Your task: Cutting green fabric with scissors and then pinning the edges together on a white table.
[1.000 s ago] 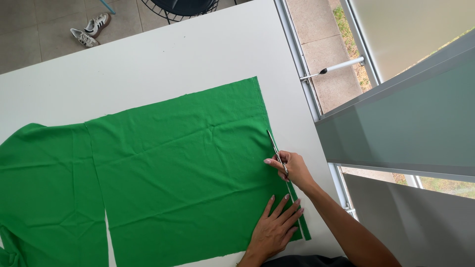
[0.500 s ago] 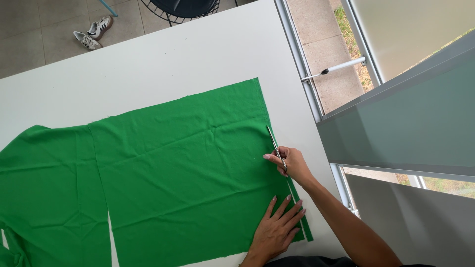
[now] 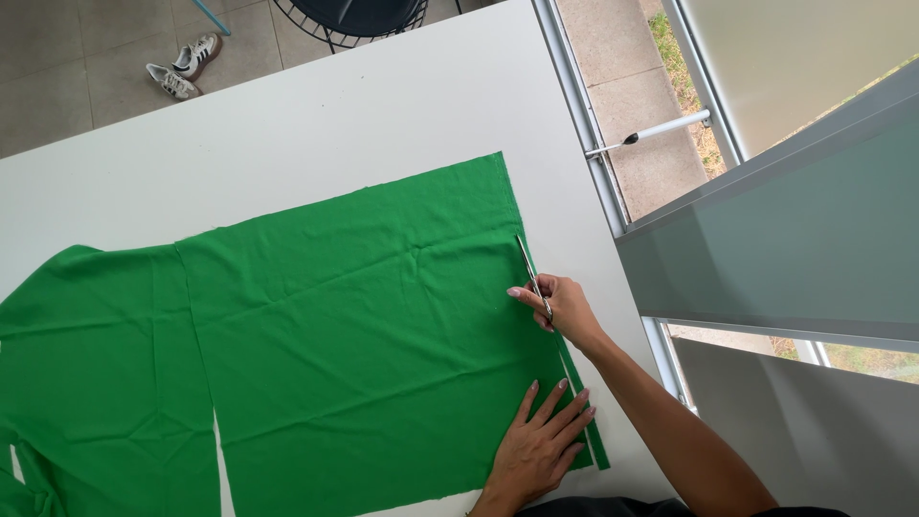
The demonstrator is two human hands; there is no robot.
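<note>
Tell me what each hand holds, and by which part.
Right hand grips slim metal scissors by the handles. Left hand holds nothing, lying flat on the green fabric.

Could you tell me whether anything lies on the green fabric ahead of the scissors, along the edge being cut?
Nothing visible does. The slim metal scissors in the right hand point up the right edge of the flat green fabric sheet, which runs bare to its far corner. The left hand presses the cloth behind the blades.
</note>
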